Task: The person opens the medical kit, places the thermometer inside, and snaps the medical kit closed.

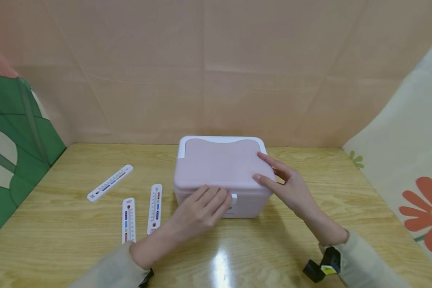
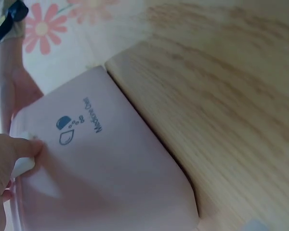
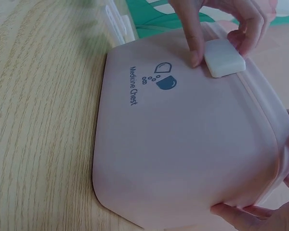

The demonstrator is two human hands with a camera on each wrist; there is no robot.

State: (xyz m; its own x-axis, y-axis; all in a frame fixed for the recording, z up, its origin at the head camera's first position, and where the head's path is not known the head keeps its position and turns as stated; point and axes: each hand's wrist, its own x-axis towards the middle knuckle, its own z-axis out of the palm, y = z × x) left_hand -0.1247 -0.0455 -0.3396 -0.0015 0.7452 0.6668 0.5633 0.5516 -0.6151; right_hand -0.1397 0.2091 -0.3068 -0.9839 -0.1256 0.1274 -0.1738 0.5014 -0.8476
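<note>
A pink medicine chest point(image 1: 221, 166) with a white-trimmed lid stands on the table, its lid down. My left hand point(image 1: 203, 208) is at the front, pinching around the white latch point(image 3: 225, 58) with the thumb on the front wall and curled fingers at the lid's edge. In the left wrist view, the thumb partly covers that latch. My right hand point(image 1: 291, 186) rests against the chest's right side, thumb and index finger extended onto the lid. Printed pill marks and the words "Medicine Chest" show on the front wall in both wrist views.
Three white thermometer strips lie left of the chest: a slanted one point(image 1: 109, 183), a middle one point(image 1: 128, 218) partly behind the left sleeve, and one point(image 1: 155, 208) beside the left forearm. Behind the wooden table point(image 1: 273, 256) hangs a plain cloth; patterned cloths flank it.
</note>
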